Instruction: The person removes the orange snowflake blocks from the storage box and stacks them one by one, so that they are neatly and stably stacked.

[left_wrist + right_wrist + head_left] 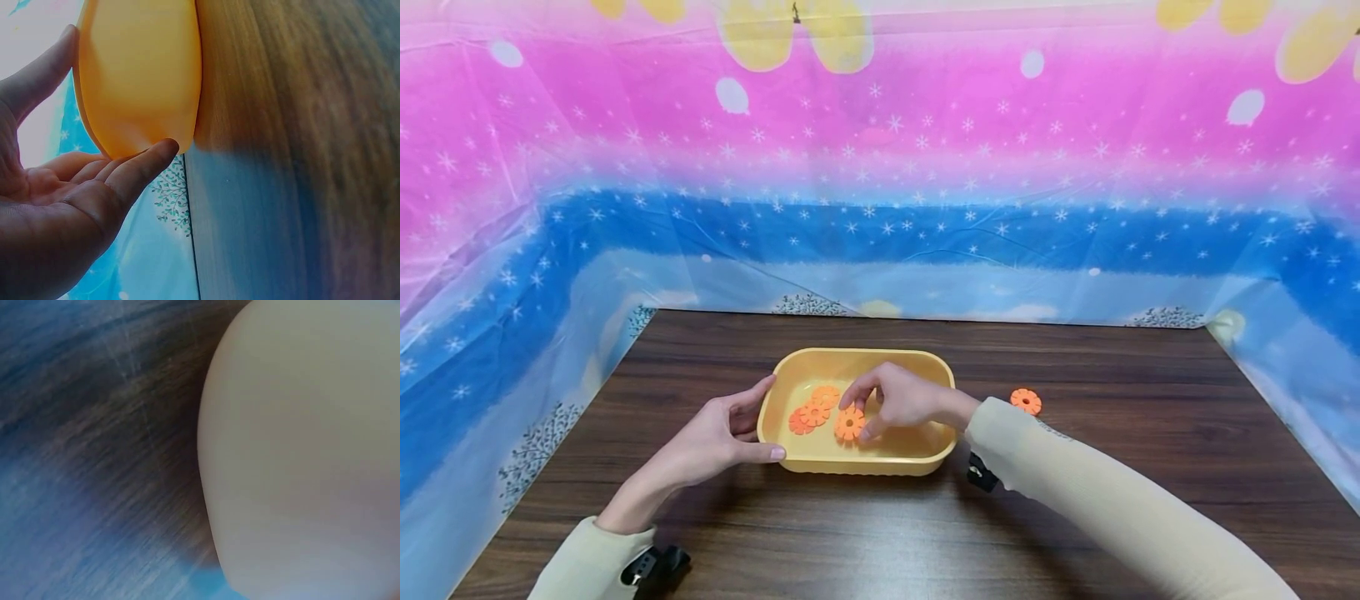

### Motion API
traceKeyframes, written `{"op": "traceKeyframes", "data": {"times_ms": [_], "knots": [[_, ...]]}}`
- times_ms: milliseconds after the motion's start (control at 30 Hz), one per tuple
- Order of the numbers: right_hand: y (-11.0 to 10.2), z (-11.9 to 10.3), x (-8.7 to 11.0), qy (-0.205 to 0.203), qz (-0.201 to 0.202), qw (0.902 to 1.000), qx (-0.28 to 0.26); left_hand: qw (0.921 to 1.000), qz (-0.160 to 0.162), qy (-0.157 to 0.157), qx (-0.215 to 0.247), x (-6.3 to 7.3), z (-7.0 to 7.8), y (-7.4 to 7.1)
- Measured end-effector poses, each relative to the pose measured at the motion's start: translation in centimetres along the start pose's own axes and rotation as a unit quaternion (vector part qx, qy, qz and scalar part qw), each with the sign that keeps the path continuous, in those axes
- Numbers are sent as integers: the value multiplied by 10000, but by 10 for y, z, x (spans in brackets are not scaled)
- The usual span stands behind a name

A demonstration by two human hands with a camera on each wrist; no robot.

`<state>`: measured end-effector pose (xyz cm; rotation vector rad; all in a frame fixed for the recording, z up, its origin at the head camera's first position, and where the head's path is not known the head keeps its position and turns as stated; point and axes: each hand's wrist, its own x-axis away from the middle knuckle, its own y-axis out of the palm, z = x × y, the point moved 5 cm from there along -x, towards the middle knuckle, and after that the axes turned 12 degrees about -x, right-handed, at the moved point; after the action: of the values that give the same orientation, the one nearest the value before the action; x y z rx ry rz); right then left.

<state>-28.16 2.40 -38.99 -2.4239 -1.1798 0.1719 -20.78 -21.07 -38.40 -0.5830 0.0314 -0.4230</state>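
A yellow plastic tub [865, 468] stands on the table. My left hand [703, 442] holds its left end, with the thumb at the near corner and the fingers along the outer side. The left wrist view shows this hand [75, 194] against the tub's wall [140, 69]. Inside the tub, my right hand [902, 398] pinches an orange flower-shaped disc [849, 424] between thumb and fingers. Several similar orange discs [814, 412] lie overlapping on the tub's floor, left of that hand. In the right wrist view the hand is not visible.
Another orange disc [1026, 402] lies on the dark wooden table [700, 342], right of the tub and beyond the right forearm. A patterned pink and blue cloth [880, 192] hangs around the table's back and sides. One blurred pale surface [306, 450] fills much of the right wrist view.
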Motion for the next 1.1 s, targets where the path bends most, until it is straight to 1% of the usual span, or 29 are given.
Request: {"op": "traceKeyframes", "data": {"times_ms": [133, 367, 567, 767, 1000, 1100], "knots": [[-3, -4, 5, -101, 21, 9998, -162, 10000, -7, -10, 6, 0, 0, 0], [-12, -11, 14, -123, 123, 9988, -469, 10000, 18, -49, -74, 0, 0, -1], [-22, -13, 21, -72, 382, 9982, -461, 9999, 25, -12, -101, 0, -1, -1], [-30, -18, 30, -170, 547, 9972, -487, 10000, 27, -5, -87, -1, -1, -1], [-41, -21, 42, -26, 846, 9931, -812, 10000, 2, -2, -14, -1, 0, 0], [-46, -22, 47, -102, 873, 9939, -666, 10000, 2, -14, -11, 0, 1, 0]]}}
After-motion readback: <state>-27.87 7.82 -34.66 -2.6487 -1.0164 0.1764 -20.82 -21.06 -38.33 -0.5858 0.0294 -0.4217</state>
